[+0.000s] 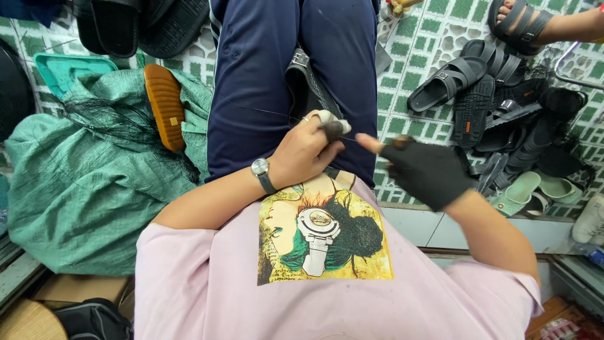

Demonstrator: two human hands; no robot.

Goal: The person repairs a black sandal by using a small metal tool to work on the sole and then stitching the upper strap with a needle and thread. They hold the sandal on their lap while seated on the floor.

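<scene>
While the left hand [305, 151] pinches thread [264, 111] and the gloved right hand [425, 171] pinches its end (needle unclear), the taut line could snap or slip near the black sandal [308, 85].

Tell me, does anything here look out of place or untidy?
Mostly the heap of dark sandals on the tiled floor: jumbled, unpaired. One brown sole lies alone on the green sack, beside tangled black thread.

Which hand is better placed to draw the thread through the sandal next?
Probably the left: the left hand pinches the thread right at the black sandal in the lap, while the gloved right hand sits aside, off the sandal.
</scene>
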